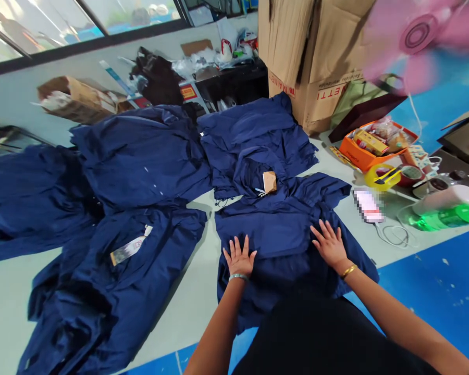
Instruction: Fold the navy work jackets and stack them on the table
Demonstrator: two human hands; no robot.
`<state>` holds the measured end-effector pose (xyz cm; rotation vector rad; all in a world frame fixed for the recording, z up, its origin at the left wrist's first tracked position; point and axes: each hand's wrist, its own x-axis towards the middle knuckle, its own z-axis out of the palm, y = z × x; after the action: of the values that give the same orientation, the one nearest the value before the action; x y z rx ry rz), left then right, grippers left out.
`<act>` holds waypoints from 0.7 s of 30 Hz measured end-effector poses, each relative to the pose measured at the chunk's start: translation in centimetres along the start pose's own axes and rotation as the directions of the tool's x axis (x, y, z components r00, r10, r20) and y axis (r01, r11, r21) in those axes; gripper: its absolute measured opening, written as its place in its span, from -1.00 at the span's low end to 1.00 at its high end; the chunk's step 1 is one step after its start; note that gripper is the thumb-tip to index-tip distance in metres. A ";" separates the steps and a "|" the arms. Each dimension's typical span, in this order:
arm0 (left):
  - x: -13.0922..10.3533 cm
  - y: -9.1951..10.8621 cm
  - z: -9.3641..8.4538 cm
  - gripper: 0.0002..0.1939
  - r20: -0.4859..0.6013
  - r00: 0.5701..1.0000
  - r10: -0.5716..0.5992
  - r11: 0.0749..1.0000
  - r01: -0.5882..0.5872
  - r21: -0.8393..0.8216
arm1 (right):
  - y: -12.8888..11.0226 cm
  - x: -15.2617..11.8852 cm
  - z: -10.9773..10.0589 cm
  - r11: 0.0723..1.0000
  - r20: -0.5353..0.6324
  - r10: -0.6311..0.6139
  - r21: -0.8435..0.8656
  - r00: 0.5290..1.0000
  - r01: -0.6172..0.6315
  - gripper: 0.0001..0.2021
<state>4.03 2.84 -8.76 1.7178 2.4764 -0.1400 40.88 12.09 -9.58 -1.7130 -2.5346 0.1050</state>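
A navy blue jacket [281, 229] lies spread on the pale table in front of me, its hood end away from me. A tan paper tag [270, 182] rests near its collar. My left hand [239, 257] presses flat on the jacket's left part, fingers spread. On the right side of the same jacket lies my right hand [330, 244], palm down with fingers apart. Neither hand grips anything. To the left is another navy jacket [121, 276] with a long printed hang tag [128, 250].
Stacks of navy garments [140, 156] cover the table's far side and left. Right of me are a phone [369, 205] with a cable, an orange box [375, 148] and a green bottle [441, 217]. A pink fan [418, 34] and a tall cardboard carton [316, 57] stand behind.
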 end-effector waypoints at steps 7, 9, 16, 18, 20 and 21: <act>-2.1 3.2 0.4 -0.34 0.102 0.993 0.055 0.998 -0.051 -0.040 | 3.0 -4.0 1.7 0.996 0.034 0.078 0.041 0.996 -0.080 -0.46; -2.1 3.5 0.3 -0.34 0.137 0.990 0.044 0.998 -0.037 -0.049 | 3.1 -4.3 1.6 0.995 0.033 0.078 0.060 0.996 -0.080 -0.46; -2.6 3.9 -1.3 -0.32 0.182 0.981 0.064 0.997 -0.056 -0.049 | 3.4 -5.4 1.7 0.990 0.006 0.088 0.106 0.996 -0.088 -0.46; -2.5 5.5 -1.8 -0.30 0.143 0.984 0.109 0.993 -0.101 -0.066 | 3.4 -5.5 1.8 0.988 0.011 0.094 0.118 0.995 -0.095 -0.47; -2.2 7.8 -2.0 -0.30 0.127 0.969 0.213 0.973 -0.199 -0.115 | 3.4 -5.4 1.7 0.985 0.027 0.105 0.135 0.994 -0.107 -0.48; -1.9 9.0 -2.0 -0.29 0.130 0.954 0.269 0.957 -0.250 -0.144 | 3.5 -5.2 1.4 0.982 0.037 0.114 0.149 0.993 -0.118 -0.49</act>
<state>13.05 4.52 -6.48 1.8835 2.0860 -0.0795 45.86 8.49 -11.51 -1.8108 -2.3758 0.3220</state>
